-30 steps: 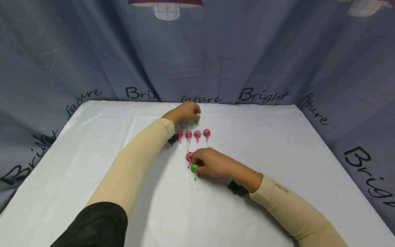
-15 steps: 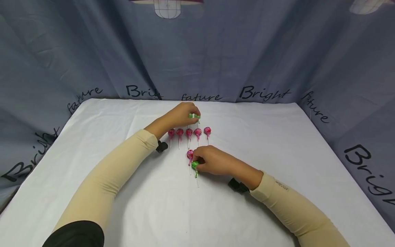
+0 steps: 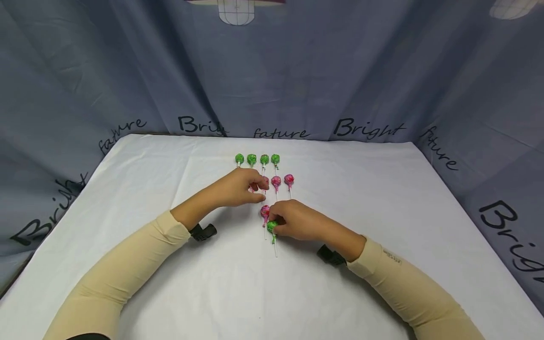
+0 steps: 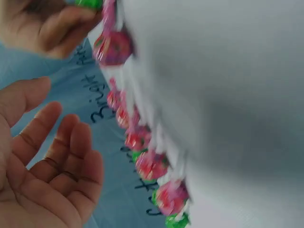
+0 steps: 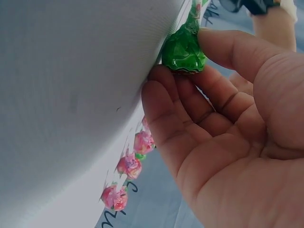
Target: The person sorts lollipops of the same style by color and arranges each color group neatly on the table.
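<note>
My right hand point(image 3: 299, 221) pinches the head of a green-wrapped lollipop point(image 3: 272, 227) low over the white cloth, its stick pointing toward me. In the right wrist view, thumb and fingertips sit around that green wrapper point(image 5: 183, 51). Just beyond it lies a single pink lollipop point(image 3: 265, 211). My left hand point(image 3: 238, 188) holds nothing, its fingers loosely bent and thumb apart in the left wrist view. It hovers over the left part of a row of pink lollipops point(image 3: 276, 182), hiding some of them.
A row of several green lollipops point(image 3: 264, 159) lies behind the pink row, near the far edge of the white-covered table point(image 3: 361, 189). A grey-blue curtain point(image 3: 297, 71) with printed writing hangs behind and at both sides.
My left hand has let go of a green lollipop in the far row and drawn back toward me, uncovering that row. My right hand keeps its pinch in nearly the same place.
</note>
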`<state>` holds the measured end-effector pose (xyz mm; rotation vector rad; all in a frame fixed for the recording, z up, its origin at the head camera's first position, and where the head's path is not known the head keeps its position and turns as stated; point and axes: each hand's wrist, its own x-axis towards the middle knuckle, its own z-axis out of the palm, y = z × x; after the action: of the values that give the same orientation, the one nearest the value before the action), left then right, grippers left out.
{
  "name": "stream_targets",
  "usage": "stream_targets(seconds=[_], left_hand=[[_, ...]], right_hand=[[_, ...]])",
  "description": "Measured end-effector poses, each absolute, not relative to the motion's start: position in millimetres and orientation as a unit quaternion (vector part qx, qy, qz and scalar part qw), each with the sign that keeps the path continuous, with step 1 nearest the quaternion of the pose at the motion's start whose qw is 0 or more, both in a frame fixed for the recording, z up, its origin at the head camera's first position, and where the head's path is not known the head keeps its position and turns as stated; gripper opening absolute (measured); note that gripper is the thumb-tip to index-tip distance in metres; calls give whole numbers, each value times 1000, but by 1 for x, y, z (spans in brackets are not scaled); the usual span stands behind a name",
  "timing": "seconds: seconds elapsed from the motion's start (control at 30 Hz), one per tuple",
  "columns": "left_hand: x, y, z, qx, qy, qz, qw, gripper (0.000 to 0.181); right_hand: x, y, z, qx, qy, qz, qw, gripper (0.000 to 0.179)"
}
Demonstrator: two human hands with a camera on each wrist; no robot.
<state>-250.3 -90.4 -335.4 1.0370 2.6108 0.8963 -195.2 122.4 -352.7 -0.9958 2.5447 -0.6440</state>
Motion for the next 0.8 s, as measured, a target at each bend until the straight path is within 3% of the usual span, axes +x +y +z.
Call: stream_targets(seconds=[0.33, 0.8], left_hand=[[-243, -84, -361, 338, 876, 303, 164, 15], [-241, -78, -356, 335, 877, 297, 177, 4]], right_hand=[[-195, 123, -355, -354, 891, -232, 165, 9], [-200, 126, -352, -335, 890, -253, 178, 10]])
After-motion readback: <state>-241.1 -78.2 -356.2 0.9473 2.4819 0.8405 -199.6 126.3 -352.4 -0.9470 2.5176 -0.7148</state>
